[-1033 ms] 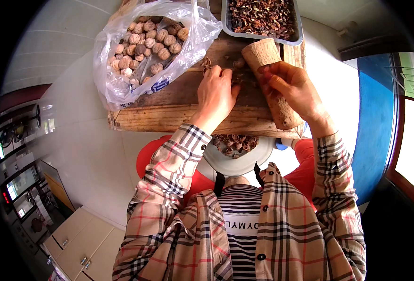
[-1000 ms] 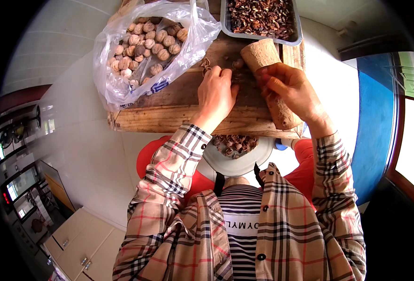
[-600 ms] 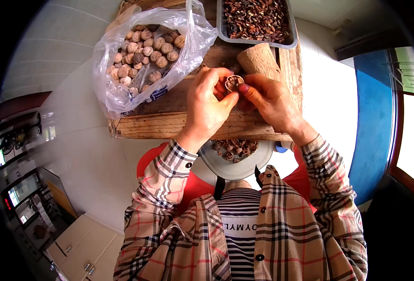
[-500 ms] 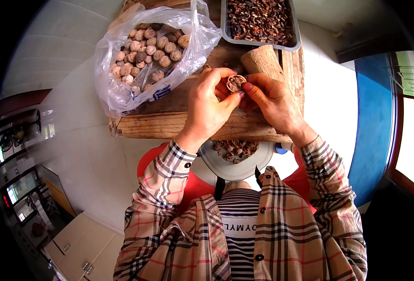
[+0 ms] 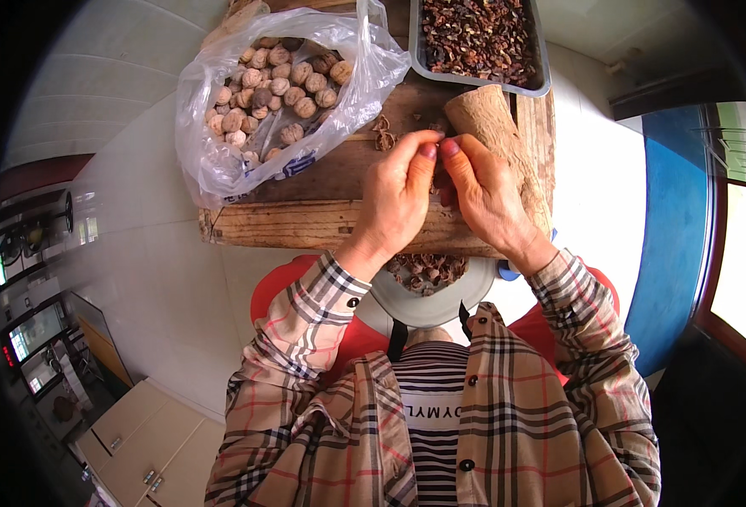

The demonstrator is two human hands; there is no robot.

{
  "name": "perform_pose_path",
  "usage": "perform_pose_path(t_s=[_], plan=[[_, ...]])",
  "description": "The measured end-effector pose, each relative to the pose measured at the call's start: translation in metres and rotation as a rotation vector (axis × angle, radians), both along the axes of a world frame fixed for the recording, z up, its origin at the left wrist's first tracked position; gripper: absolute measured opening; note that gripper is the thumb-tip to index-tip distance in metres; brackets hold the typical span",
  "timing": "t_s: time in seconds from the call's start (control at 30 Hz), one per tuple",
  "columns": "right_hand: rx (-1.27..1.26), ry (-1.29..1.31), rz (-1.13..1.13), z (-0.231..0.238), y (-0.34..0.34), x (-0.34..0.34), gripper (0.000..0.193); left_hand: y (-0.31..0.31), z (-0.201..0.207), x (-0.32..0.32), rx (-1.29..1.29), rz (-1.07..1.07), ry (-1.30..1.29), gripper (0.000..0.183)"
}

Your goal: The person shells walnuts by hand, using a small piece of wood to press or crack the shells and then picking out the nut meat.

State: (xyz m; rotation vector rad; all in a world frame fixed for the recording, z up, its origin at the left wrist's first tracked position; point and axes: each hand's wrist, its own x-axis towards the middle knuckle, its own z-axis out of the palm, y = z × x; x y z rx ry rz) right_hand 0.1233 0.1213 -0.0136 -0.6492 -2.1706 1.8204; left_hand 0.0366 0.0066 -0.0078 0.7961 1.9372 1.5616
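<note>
My left hand (image 5: 400, 193) and my right hand (image 5: 493, 193) meet above the front of a wooden table. Both are closed, thumbs drawn in against bent fingers and tips nearly touching. Whatever they hold is hidden behind the fingers. Broken walnut shell pieces (image 5: 383, 133) lie on the wood just beyond my left hand. To the left, a clear plastic bag (image 5: 189, 127) gapes around several whole walnuts (image 5: 304, 107). Beside my right hand a thick wooden log (image 5: 483, 114) lies on the table.
A grey tray (image 5: 545, 80) full of dark brown broken pieces stands at the far right of the table (image 5: 280, 226). Below the front edge, a pale round basin (image 5: 424, 314) holds walnut shells (image 5: 428, 272). Red patches (image 5: 284, 283) show on both sides of my lap.
The cracked walnut half seen between my fingers has gone out of sight. My hands have turned inward and closed together. The shell pieces beyond my left hand are now uncovered.
</note>
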Motion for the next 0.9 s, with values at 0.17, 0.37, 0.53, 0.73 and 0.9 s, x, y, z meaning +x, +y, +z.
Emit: perform_pose_path(t_s=[0.17, 0.37, 0.53, 0.73, 0.9], plan=[[-0.035, 0.047, -0.119, 0.001, -0.01, -0.002, 0.026, 0.0, -0.006, 0.005, 0.076, 0.021, -0.192, 0.03], [-0.097, 0.083, -0.089, -0.003, -0.008, -0.001, 0.027, -0.001, 0.004, 0.006, 0.165, 0.017, -0.548, 0.031], [-0.112, 0.033, -0.102, -0.002, -0.009, 0.0, 0.028, -0.002, -0.004, 0.005, 0.194, 0.016, -0.646, 0.027], [0.096, -0.093, -0.008, 0.002, 0.012, 0.005, 0.025, -0.005, -0.019, -0.013, -0.107, 0.179, 0.204, 0.02], [0.889, -0.092, -0.172, 0.0, 0.044, 0.036, 0.052, -0.02, -0.051, -0.007, -0.25, 0.067, 0.405, 0.016]])
